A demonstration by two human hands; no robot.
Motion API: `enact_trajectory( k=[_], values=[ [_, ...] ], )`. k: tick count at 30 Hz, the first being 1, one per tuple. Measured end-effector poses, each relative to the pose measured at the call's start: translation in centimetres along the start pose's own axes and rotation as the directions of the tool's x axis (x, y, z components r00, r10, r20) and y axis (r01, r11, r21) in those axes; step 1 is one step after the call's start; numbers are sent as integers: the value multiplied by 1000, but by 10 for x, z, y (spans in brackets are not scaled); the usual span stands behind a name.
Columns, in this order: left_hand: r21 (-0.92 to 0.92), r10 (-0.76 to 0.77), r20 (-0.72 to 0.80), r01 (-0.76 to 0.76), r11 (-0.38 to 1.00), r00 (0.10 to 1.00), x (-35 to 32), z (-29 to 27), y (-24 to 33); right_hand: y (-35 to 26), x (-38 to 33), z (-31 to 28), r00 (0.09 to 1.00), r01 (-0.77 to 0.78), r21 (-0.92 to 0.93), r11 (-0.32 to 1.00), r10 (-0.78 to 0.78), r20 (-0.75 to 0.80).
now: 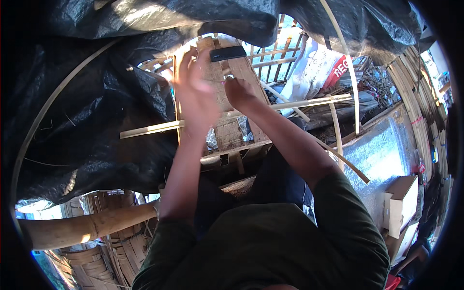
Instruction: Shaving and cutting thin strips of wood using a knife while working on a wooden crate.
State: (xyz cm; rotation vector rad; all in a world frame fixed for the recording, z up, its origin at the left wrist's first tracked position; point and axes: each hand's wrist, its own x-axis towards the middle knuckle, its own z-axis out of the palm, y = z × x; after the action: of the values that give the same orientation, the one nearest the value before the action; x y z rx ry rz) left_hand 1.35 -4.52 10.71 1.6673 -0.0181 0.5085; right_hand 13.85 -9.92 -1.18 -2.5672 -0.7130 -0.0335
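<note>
Head view: I find the strip (231, 114) lying crosswise over the desk (227, 130), beneath both forearms, its two ends reaching out past the desk's sides. I record the left hand (193, 81) over the far left part of the desk, fingers spread, blurred, with nothing visible in it. The right hand (239, 92) is curled closed over the far middle; a bright spot (228, 76) shows at its fingertips, and I cannot tell whether that is something pinched or light on the wood. I judge the step in hand to be close handwork at that spot, with the strip gripped by neither hand. In my assessment, the next move calls for a steady right hand, and for the left to come in without knocking the strip. Also noted: a phone (228, 53) lies at the desk's far end, just beyond the right hand; a white and red sack (309, 72) is to the right; a curved cane (349, 60) comes down near the strip's right end; black sheeting (96, 125) crowds the left side; a foil sheet (379, 145) and boxes (402, 200) sit further right. Chief obstructions: the phone, the cane and the sheeting.
</note>
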Motion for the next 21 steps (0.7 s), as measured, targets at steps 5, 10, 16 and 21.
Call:
enact_trajectory(
  k=[5, 10, 16, 21],
  values=[
    [246, 169, 631, -401, 882, 757, -8, 19, -7, 0, 9, 3, 999, -38, -145, 989, 39, 4],
    [255, 409, 275, -476, 842, 870, 9, 28, 71, 10, 3, -17, 973, 225, 318, 921, -194, -126],
    [182, 378, 772, -747, 640, 512, -10, 51, 22, 8, 2, -40, 994, -47, -104, 994, 56, 94],
    [757, -227, 380, -160, 633, 897, 45, -5, -32, 0, -12, -58, 953, 242, 251, 937, -180, -245]
  ],
)
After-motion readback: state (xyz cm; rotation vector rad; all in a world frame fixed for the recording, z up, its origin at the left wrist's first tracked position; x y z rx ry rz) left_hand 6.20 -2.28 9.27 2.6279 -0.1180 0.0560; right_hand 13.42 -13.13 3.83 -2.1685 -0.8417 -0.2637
